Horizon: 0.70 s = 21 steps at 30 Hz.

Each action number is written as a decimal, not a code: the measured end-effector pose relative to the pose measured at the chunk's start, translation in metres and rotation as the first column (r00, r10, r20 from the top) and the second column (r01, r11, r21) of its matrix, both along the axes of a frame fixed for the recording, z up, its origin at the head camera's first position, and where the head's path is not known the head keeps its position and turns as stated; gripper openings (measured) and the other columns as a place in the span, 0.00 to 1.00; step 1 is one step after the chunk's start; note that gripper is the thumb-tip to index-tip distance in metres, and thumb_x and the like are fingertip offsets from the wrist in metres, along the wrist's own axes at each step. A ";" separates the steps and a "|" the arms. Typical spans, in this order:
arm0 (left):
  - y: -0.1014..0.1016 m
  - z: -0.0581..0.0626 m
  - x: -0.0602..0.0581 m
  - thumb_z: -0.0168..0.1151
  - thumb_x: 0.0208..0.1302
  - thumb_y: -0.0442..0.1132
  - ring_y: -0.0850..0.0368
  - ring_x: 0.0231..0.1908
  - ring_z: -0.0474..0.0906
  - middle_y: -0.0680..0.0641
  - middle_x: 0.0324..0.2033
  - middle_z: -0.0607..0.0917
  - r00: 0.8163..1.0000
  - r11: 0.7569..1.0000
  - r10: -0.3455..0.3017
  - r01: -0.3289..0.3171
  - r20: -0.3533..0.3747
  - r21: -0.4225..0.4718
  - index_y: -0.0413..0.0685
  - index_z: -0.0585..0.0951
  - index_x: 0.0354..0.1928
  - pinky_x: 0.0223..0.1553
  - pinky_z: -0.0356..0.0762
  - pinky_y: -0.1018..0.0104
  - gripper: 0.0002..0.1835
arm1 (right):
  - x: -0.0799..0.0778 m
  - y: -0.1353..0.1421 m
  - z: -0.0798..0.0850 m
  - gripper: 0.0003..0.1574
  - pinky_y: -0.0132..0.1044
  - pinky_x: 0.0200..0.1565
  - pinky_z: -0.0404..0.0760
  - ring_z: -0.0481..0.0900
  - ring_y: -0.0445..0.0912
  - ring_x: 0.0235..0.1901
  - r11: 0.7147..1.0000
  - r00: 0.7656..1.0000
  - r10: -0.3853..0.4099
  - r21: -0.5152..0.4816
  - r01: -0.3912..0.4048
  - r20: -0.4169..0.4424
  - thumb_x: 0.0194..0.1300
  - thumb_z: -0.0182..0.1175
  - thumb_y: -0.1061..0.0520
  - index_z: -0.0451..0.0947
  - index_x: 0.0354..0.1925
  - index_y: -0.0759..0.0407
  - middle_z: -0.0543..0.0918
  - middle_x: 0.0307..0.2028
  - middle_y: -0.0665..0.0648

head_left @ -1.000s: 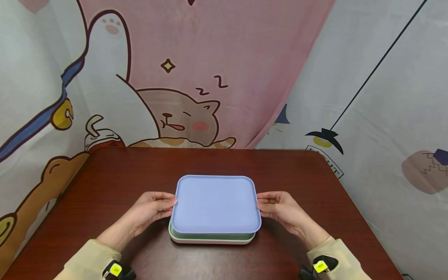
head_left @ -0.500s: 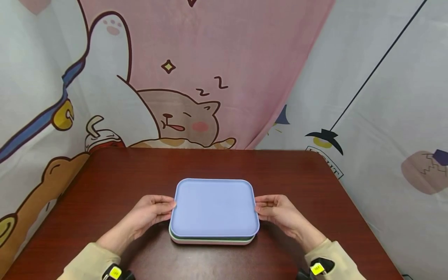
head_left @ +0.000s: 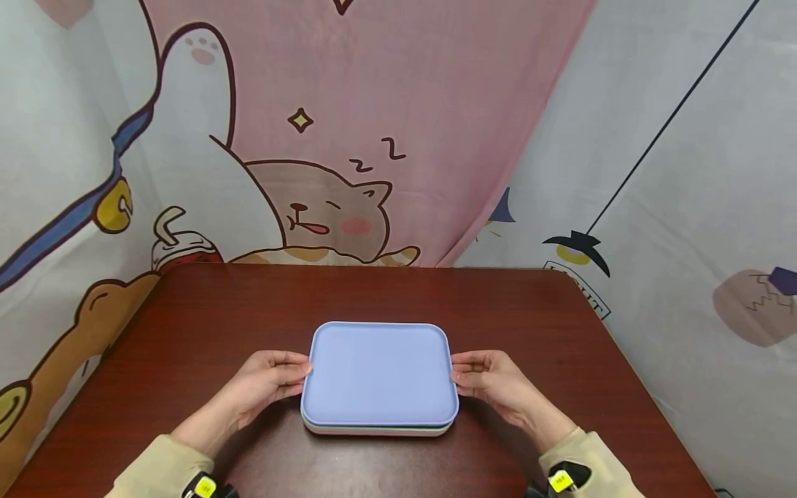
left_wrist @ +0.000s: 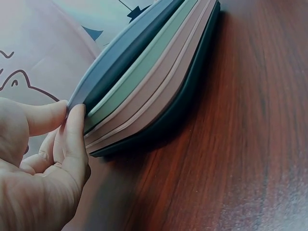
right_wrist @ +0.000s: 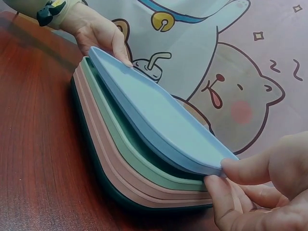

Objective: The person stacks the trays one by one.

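Observation:
A light blue tray (head_left: 381, 373) lies level over a stack of like trays, pinched at its two short sides. My left hand (head_left: 268, 380) grips its left rim between thumb and fingers, and my right hand (head_left: 498, 384) does the same on the right. In the left wrist view the stack beneath shows a green tray (left_wrist: 147, 70), two pink trays (left_wrist: 161, 72) and a dark tray (left_wrist: 187, 106) at the bottom. The right wrist view shows the blue tray partly nested in the green one, with a narrow dark gap between their rims.
The stack stands on a dark red-brown wooden table (head_left: 218, 304). Behind it hangs a cloth with a cartoon cat print (head_left: 336, 207). Each wrist wears a black strap; the right one carries a yellow tag (head_left: 560, 481).
Both hands have lowered the blue tray onto the stack and shifted it slightly left. The green rim, visible in front earlier, is now almost covered in the head view.

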State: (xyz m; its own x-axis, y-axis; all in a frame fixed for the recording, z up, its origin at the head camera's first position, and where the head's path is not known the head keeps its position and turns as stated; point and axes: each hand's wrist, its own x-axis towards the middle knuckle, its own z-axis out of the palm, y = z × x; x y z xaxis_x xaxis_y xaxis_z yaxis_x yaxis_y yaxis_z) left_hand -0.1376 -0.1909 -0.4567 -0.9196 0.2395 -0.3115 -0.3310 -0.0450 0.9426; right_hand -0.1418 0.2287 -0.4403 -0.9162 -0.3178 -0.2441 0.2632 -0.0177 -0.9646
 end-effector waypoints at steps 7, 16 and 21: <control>0.000 -0.001 -0.001 0.68 0.72 0.32 0.58 0.36 0.83 0.46 0.38 0.86 1.000 1.000 -0.007 0.007 -0.016 0.002 0.22 0.77 0.59 0.43 0.88 0.66 0.21 | 0.000 0.001 -0.002 0.28 0.38 0.46 0.89 0.86 0.44 0.40 1.000 1.000 -0.003 -0.002 0.003 0.001 0.71 0.64 0.71 0.69 0.62 0.85 0.85 0.42 0.60; 0.000 -0.001 0.000 0.68 0.72 0.31 0.58 0.36 0.84 0.46 0.38 0.87 1.000 1.000 0.001 -0.001 -0.029 0.008 0.21 0.76 0.60 0.43 0.88 0.66 0.22 | 0.001 -0.001 -0.004 0.28 0.39 0.47 0.89 0.86 0.45 0.41 0.999 1.000 -0.023 0.030 0.023 -0.005 0.71 0.65 0.71 0.70 0.63 0.85 0.85 0.43 0.61; 0.001 -0.002 0.000 0.69 0.71 0.30 0.57 0.36 0.85 0.45 0.38 0.87 0.999 1.000 0.023 -0.023 -0.038 -0.016 0.20 0.77 0.58 0.42 0.89 0.64 0.21 | 0.004 -0.002 -0.007 0.27 0.40 0.47 0.89 0.86 0.47 0.41 0.996 0.998 -0.056 0.065 0.056 -0.003 0.69 0.67 0.70 0.73 0.62 0.82 0.85 0.42 0.61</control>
State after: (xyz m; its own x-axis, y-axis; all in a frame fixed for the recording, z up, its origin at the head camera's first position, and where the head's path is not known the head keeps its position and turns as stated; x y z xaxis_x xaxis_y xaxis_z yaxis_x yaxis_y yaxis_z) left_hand -0.1372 -0.1898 -0.4584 -0.9359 0.2134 -0.2804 -0.2946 -0.0371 0.9549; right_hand -0.1380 0.2265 -0.4473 -0.9323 -0.2497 -0.2616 0.2626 0.0302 -0.9644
